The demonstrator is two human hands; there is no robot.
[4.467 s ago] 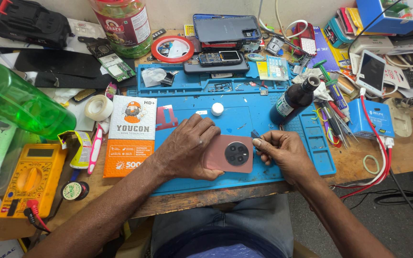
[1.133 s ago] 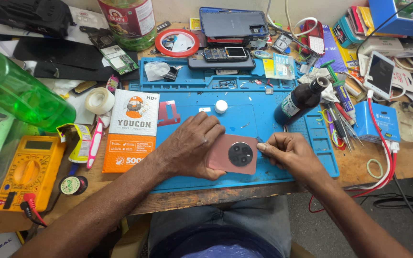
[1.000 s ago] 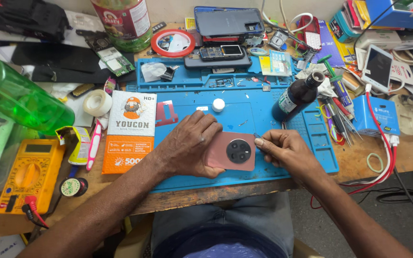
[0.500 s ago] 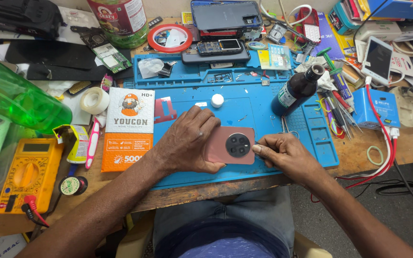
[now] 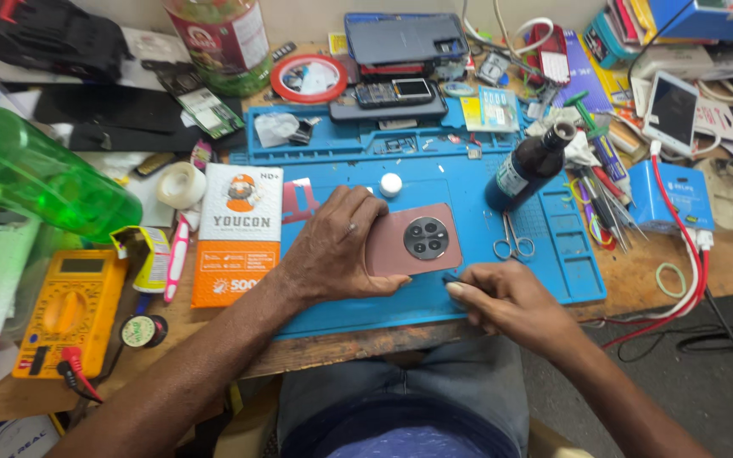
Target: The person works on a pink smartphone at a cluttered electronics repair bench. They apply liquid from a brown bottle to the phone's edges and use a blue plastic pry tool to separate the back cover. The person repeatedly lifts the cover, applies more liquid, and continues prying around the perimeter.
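Note:
A rose-pink phone (image 5: pixel 400 254) lies back up on the blue work mat (image 5: pixel 468 191), its round black camera cluster facing me. My left hand (image 5: pixel 332 250) covers the phone's left half, fingers pressed over it and gripping it. My right hand (image 5: pixel 506 301) sits at the phone's near right corner, thumb and fingers pinched on a small dark prying tool (image 5: pixel 451 278) whose tip touches the phone's edge.
Small scissors (image 5: pixel 512 242) and a dark bottle (image 5: pixel 532 165) stand just right of the phone. An orange-and-white box (image 5: pixel 239 233), a yellow multimeter (image 5: pixel 69 309) and a green bottle (image 5: pixel 36 174) are on the left. A white cap (image 5: pixel 391 184) lies behind the phone. Clutter fills the back.
My right hand has slid from the phone's right edge down to its near right corner. The phone has turned slightly under my left hand.

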